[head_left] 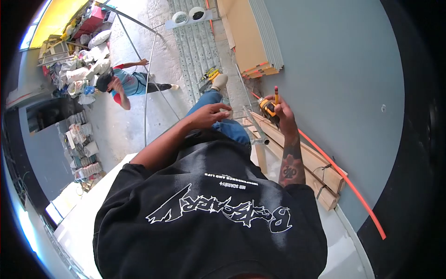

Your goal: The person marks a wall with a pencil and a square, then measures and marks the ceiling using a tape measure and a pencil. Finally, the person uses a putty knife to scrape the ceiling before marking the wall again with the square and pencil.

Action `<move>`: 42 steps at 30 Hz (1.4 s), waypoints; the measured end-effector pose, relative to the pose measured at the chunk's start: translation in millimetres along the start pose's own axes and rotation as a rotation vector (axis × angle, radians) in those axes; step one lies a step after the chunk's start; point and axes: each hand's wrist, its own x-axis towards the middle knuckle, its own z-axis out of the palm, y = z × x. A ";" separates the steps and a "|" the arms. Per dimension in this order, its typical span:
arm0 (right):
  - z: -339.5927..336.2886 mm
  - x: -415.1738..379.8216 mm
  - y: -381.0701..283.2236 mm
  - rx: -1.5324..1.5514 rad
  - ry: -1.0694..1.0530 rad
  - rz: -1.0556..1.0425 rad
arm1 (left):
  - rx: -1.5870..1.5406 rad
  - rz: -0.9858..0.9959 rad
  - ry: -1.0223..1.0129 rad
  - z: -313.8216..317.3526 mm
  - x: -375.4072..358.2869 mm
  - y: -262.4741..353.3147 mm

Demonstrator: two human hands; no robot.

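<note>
Yellow-and-black tape measure (pixel 268 109) is gripped in the right hand (pixel 282 113), fingers clenched around its case. An orange pencil (pixel 276 94) is pinched in the same hand, held upright with the tip sticking up above the knuckles. Tape and pencil are held close to the grey wall (pixel 334 69), above the stacked timber lengths (pixel 306 162) lying along the wall's base.

Left hand (pixel 209 114) is held out in front of the torso, fingers loosely extended and released, nothing gripped. It hovers over the blue-jeaned knee (pixel 227 128), near the tape measure but apart from it.

A metal ladder rail (pixel 253 125) is seen under the leg, between the two hands. An orange conduit (pixel 344 176) is run diagonally along the wall beside the timber. Sheet boards (pixel 253 37) are leaned against the wall further up. Yellow tools (pixel 210 74) are left on the floor by a perforated metal panel (pixel 197 46).

Another person in a light blue top (pixel 127 83) is seen on the concrete floor well apart to the left, next to piled bags and clutter (pixel 81 69).
</note>
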 end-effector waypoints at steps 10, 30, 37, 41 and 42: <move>76.6 65.6 40.6 -0.088 0.081 0.014 | -0.287 0.015 0.294 -53.8 -1.4 -48.6; 114.3 338.0 385.4 -0.233 0.198 0.329 | 0.722 -0.356 0.721 -286.2 322.5 -568.6; 99.1 333.8 414.5 -0.275 0.268 0.409 | 1.029 -0.196 0.925 -334.3 379.0 -586.9; 108.9 321.3 361.7 -0.293 0.325 0.325 | 0.343 -0.281 0.480 -303.0 328.4 -484.6; 113.2 317.0 342.6 -0.319 0.334 0.298 | 0.191 -0.052 0.334 -286.2 321.1 -487.3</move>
